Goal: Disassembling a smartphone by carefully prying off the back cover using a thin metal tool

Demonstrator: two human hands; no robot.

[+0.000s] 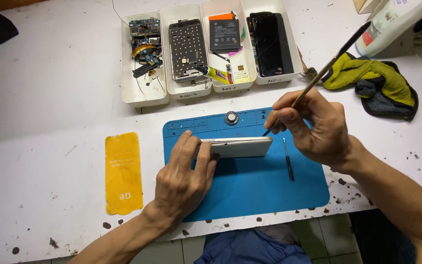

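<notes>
The white worktop (50, 98) carries everything, speckled with dark spots along its near edge. On it lies one blue work mat (250, 186), rectangular with shallow moulded compartments along its far edge. Beyond the mat stand four white oblong trays (145, 95) side by side, each with a small handwritten label on its near wall: from the left, one holds circuit boards and loose parts, the next a metal phone frame (187, 49), the third a dark flat battery (224, 34) with an orange strip at its top and a small yellow glue tube (216, 74), the fourth a black panel (268, 44). At the far right lies one bundle of yellow-green and dark cloth (377, 83), with a white bottle (391, 19) bearing a red label behind it. Left of the mat lies one yellow rounded-rectangle film (123, 171) with pale print. The left hand (181, 181) presses down on one silvery phone (240, 146) that stands on its long edge on the mat, its grip closed over the phone's left end. The right hand (313, 124) pinches one long thin tool (328, 63), its tip touching the phone's upper right corner. One small screwdriver (287, 159) lies on the mat just right of the phone, and one round metal disc (231, 117) sits at the mat's far edge.
</notes>
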